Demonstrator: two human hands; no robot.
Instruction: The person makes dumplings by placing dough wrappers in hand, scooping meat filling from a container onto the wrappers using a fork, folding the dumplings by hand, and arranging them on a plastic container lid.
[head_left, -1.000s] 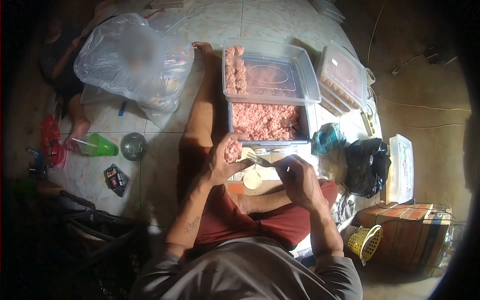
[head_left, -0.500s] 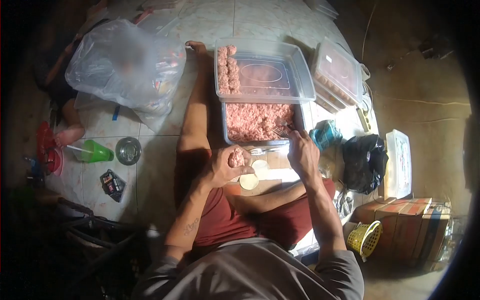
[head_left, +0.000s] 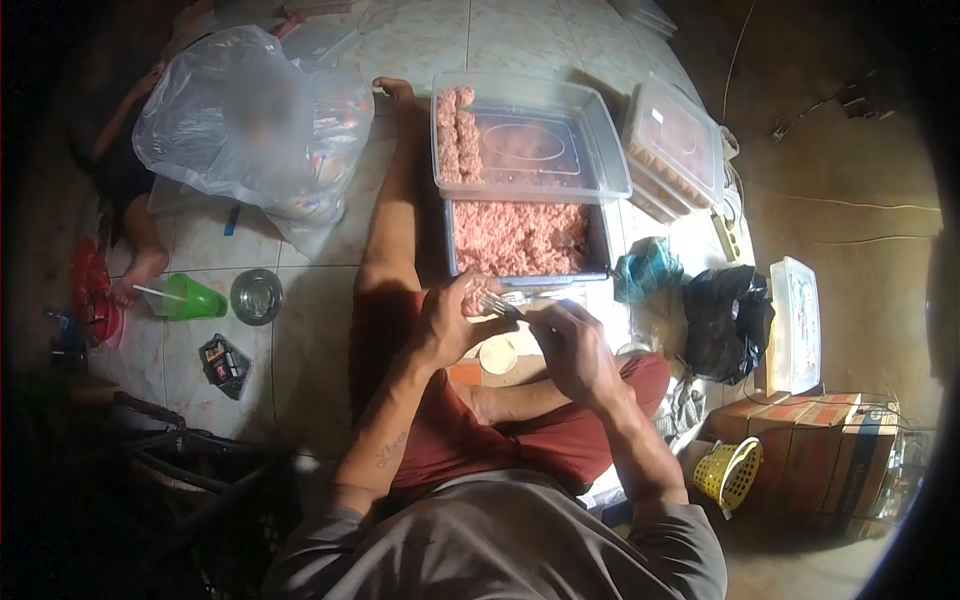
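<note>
A lump of minced meat (head_left: 473, 297) is held in the left hand (head_left: 447, 325), just off the near edge of the tray (head_left: 602, 240), toward its left corner. The left fingers are curled around the lump, with the top of it left exposed, and the thumb is stretched out toward the right. A fork (head_left: 505, 309) is gripped between the narrowed fingers of the right hand (head_left: 577, 345), its tines set against the lump. The right wrist is bent, so that the knuckles are turned upward and the fork is aimed leftward; both forearms are angled inward in front of the tray. Loose mince (head_left: 515, 238) is spread inside the tray. At the tray's far side a clear box (head_left: 598, 150) is placed, with meat rolls (head_left: 459, 140) lined along its left wall. A pale yellow disc (head_left: 498, 354) is seen on the near side of the tray, below the hands.
</note>
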